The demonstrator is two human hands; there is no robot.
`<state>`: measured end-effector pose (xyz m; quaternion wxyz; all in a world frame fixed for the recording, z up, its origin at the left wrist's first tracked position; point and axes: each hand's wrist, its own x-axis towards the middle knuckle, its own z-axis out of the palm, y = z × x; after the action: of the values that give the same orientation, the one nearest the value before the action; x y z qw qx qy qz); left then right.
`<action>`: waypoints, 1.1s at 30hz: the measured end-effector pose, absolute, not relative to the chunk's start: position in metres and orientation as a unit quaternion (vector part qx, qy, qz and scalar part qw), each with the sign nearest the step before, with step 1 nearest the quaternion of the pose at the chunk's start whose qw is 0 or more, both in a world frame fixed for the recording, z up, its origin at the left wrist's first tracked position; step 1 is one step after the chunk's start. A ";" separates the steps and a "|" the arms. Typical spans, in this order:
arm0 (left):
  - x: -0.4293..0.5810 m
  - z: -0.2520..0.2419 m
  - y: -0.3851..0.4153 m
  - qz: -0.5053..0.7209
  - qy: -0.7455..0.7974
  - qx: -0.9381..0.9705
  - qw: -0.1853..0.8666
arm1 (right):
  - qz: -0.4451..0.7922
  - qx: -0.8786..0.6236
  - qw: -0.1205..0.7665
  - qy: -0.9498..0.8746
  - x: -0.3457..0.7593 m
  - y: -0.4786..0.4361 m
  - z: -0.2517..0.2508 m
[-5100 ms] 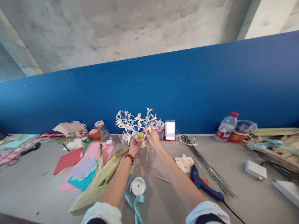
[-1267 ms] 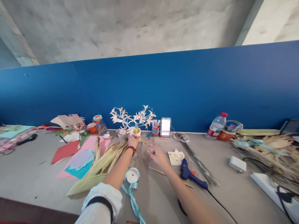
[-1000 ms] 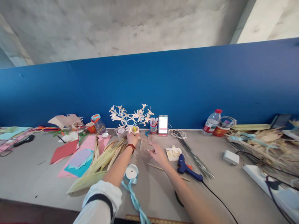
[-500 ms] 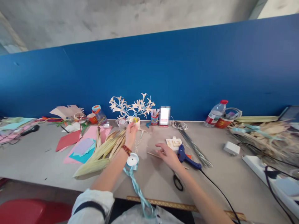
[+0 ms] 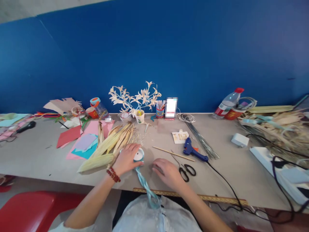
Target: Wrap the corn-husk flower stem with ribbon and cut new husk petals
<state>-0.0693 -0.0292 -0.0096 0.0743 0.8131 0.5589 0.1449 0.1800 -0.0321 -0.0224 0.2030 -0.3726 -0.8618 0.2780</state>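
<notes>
My left hand (image 5: 126,158) lies over a spool of pale blue ribbon (image 5: 139,155) near the table's front edge, fingers curled on its rim. The ribbon's loose tail (image 5: 147,188) twists off the edge toward my lap. My right hand (image 5: 166,170) rests palm down on the bare tabletop just right of the spool, fingers bent, holding nothing I can see. A bundle of dried corn husks (image 5: 111,143) lies left of my left hand. The small cup with pale husk flowers (image 5: 135,100) stands alone at the back.
Black scissors (image 5: 187,170), a wooden stick (image 5: 172,153) and a blue glue gun (image 5: 193,152) with its cord lie right of my right hand. Coloured paper (image 5: 83,141) is to the left, wire stems (image 5: 201,140) and a water bottle (image 5: 228,101) at the back right. A wooden ruler (image 5: 193,196) runs along the front edge.
Both hands left the flower cup and drew back toward me. My left hand came down onto the ribbon spool; my right settled beside it. The view tipped down.
</notes>
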 end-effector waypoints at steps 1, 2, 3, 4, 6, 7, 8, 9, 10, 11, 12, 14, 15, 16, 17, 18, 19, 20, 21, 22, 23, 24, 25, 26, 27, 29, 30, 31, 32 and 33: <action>-0.063 -0.015 -0.028 0.138 0.559 0.815 0.073 | 0.277 -0.370 0.204 -0.863 0.178 -0.033 -0.023; -0.058 -0.020 -0.027 0.131 0.554 0.819 0.072 | 0.275 -0.367 0.206 -0.864 0.177 -0.033 -0.024; -0.054 -0.024 -0.027 0.127 0.544 0.826 0.073 | 0.272 -0.367 0.208 -0.865 0.180 -0.033 -0.025; -0.051 -0.028 -0.027 0.124 0.533 0.834 0.074 | 0.268 -0.372 0.211 -0.863 0.184 -0.033 -0.027; -0.052 -0.030 -0.026 0.122 0.510 0.848 0.073 | 0.254 -0.396 0.219 -0.855 0.196 -0.032 -0.029; -0.055 -0.029 -0.025 0.126 0.500 0.854 0.073 | 0.246 -0.412 0.224 -0.849 0.203 -0.032 -0.030; -0.060 -0.027 -0.024 0.135 0.492 0.857 0.075 | 0.238 -0.427 0.228 -0.842 0.210 -0.031 -0.031; -0.065 -0.024 -0.022 0.150 0.487 0.857 0.080 | 0.230 -0.442 0.232 -0.835 0.216 -0.030 -0.032; -0.071 -0.020 -0.021 0.172 0.483 0.854 0.089 | 0.223 -0.457 0.234 -0.829 0.222 -0.029 -0.032; -0.077 -0.016 -0.020 0.207 0.485 0.844 0.100 | 0.216 -0.470 0.234 -0.823 0.225 -0.029 -0.031; -0.083 -0.011 -0.019 0.247 0.491 0.828 0.114 | 0.211 -0.478 0.231 -0.821 0.227 -0.029 -0.031; -0.092 -0.004 -0.018 0.353 0.511 0.769 0.150 | 0.205 -0.467 0.212 -0.834 0.226 -0.032 -0.029; -0.096 -0.002 -0.019 0.407 0.518 0.733 0.171 | 0.209 -0.438 0.198 -0.852 0.223 -0.035 -0.028; -0.098 0.000 -0.019 0.453 0.521 0.698 0.188 | 0.219 -0.393 0.182 -0.874 0.219 -0.039 -0.028; -0.100 0.001 -0.021 0.488 0.522 0.671 0.199 | 0.233 -0.338 0.165 -0.897 0.213 -0.043 -0.029; -0.101 0.002 -0.022 0.512 0.520 0.652 0.205 | 0.250 -0.278 0.149 -0.915 0.206 -0.048 -0.030; -0.101 0.003 -0.023 0.527 0.518 0.642 0.206 | 0.265 -0.222 0.137 -0.928 0.198 -0.051 -0.033; -0.102 0.004 -0.024 0.535 0.517 0.637 0.203 | 0.276 -0.175 0.125 -0.937 0.189 -0.052 -0.036; -0.102 0.005 -0.025 0.540 0.514 0.635 0.200 | 0.280 -0.138 0.119 -0.942 0.179 -0.050 -0.040; -0.102 0.006 -0.026 0.549 0.509 0.632 0.198 | 0.276 -0.113 0.118 -0.947 0.168 -0.045 -0.044; -0.102 0.008 -0.027 0.557 0.504 0.630 0.195 | 0.266 -0.106 0.119 -0.951 0.157 -0.036 -0.048; -0.102 0.010 -0.029 0.564 0.498 0.630 0.191 | 0.256 -0.105 0.119 -0.954 0.146 -0.023 -0.050; -0.103 0.013 -0.031 0.570 0.493 0.631 0.185 | 0.245 -0.117 0.118 -0.955 0.134 -0.008 -0.051; -0.103 0.016 -0.033 0.571 0.488 0.635 0.179 | 0.233 -0.140 0.121 -0.955 0.123 0.010 -0.051; -0.104 0.019 -0.036 0.569 0.484 0.641 0.172 | 0.218 -0.165 0.124 -0.954 0.112 0.027 -0.049; -0.108 0.026 -0.043 0.555 0.476 0.663 0.160 | 0.181 -0.232 0.140 -0.945 0.096 0.057 -0.043; -0.110 0.029 -0.048 0.545 0.469 0.678 0.154 | 0.175 -0.249 0.149 -0.941 0.092 0.066 -0.039; -0.113 0.033 -0.053 0.529 0.463 0.696 0.149 | 0.170 -0.260 0.158 -0.937 0.091 0.070 -0.036; -0.117 0.037 -0.057 0.510 0.456 0.715 0.144 | 0.168 -0.265 0.166 -0.935 0.092 0.068 -0.034; -0.121 0.040 -0.062 0.489 0.450 0.734 0.140 | 0.169 -0.262 0.170 -0.935 0.096 0.061 -0.032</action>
<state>-0.1207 -0.0616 0.0402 0.1401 0.7340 0.4497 0.4892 0.0960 0.0615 -0.0324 0.1702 -0.2622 -0.9347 0.1691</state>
